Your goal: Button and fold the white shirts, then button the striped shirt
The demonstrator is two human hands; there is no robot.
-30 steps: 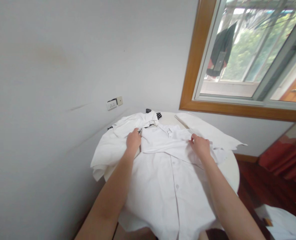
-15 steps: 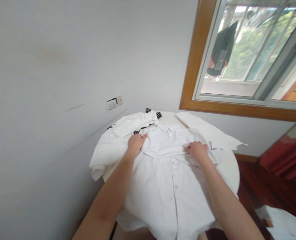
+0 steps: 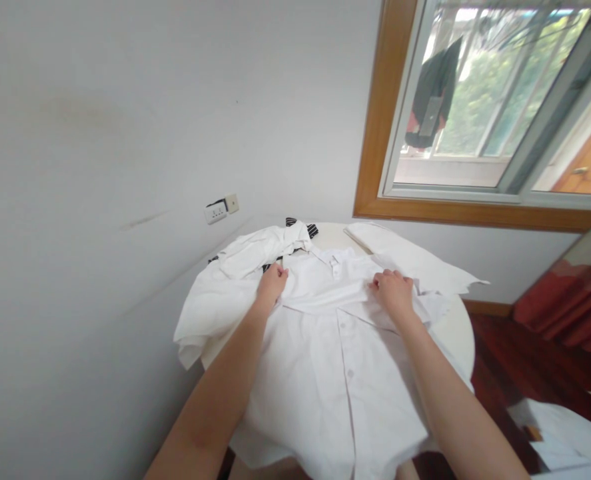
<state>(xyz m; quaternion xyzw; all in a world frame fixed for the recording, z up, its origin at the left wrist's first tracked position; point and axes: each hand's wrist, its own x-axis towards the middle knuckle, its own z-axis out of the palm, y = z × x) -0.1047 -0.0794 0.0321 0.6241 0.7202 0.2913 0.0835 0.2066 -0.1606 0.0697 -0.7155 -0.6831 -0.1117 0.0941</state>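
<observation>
A white button-up shirt (image 3: 305, 373) lies spread over a round table (image 3: 462, 333), its lower part hanging over the near edge. A fold runs across it between my hands, with the collar end at the far side. My left hand (image 3: 274, 283) is closed, pinching the shirt cloth near its left shoulder. Across from it, my right hand (image 3: 394, 291) has its fingers curled on the cloth at the other side, gripping it; the fingertips are partly hidden.
Left of the shirt lies another white garment (image 3: 220, 293), with black striped cloth (image 3: 312, 231) by it. A folded white garment (image 3: 405, 253) lies at the back right. A wall with a socket (image 3: 216, 213) borders the table; white items (image 3: 570, 433) are low on the right.
The view has shifted slightly. Both hands stay at the two sides of the shirt, with the cloth between them a little changed in its creases.
</observation>
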